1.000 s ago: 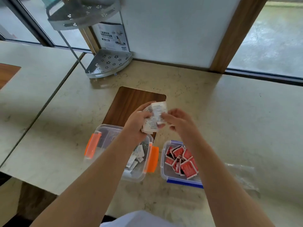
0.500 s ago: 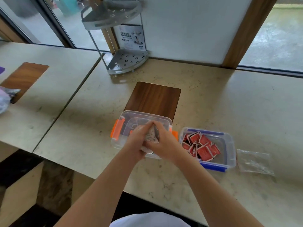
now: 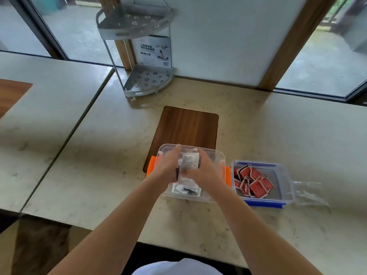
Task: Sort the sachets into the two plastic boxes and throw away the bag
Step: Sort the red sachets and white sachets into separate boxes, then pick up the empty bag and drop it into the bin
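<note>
Both my hands are inside the clear box with orange clips [image 3: 216, 153]. My left hand [image 3: 167, 167] and my right hand [image 3: 206, 171] press a stack of white sachets [image 3: 189, 164] between them, just above other white sachets [image 3: 185, 190] lying on the box floor. To the right stands the clear box with blue clips [image 3: 282, 175], holding several red sachets [image 3: 256, 185]. The empty clear plastic bag [image 3: 309, 193] lies flat on the table to the right of that box.
A dark wooden board [image 3: 188, 126] is set into the beige table [image 3: 278, 135] just behind the boxes. A grey metal corner shelf [image 3: 143, 76] stands at the back by the wall. A second table [image 3: 39, 120] lies to the left across a gap.
My hands have carried the stack of white sachets down from above the table into the orange-clipped box. The camera view has shifted as my head moved.
</note>
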